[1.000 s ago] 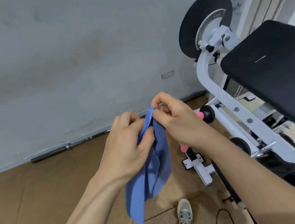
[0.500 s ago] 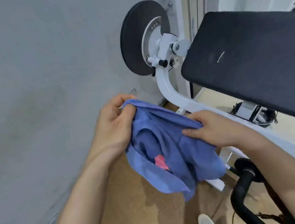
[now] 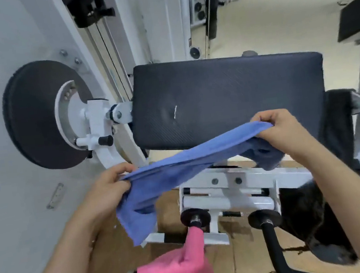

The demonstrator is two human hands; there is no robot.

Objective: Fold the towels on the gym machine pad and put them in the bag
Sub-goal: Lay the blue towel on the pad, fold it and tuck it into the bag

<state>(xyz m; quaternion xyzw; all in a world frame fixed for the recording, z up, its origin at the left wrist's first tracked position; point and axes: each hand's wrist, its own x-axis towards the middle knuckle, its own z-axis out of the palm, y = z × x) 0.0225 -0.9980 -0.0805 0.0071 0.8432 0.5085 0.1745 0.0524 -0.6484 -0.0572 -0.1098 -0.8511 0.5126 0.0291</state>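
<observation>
Blue towel (image 3: 178, 166) now stretched out, left hand (image 3: 110, 185) and right hand (image 3: 285, 130) pinching opposite ends, beside pad (image 3: 226, 94) edge

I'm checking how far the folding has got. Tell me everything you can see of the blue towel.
The blue towel is plain, soft-looking cloth, not yet folded, partly bunched. It is stretched in the air between both hands: the left hand pinches its lower end and the right hand its higher end, so the top edge slopes up to the right. Loose cloth sags below each grip. It is in front of the near edge of the black pad; whether it touches the pad cannot be told.
</observation>
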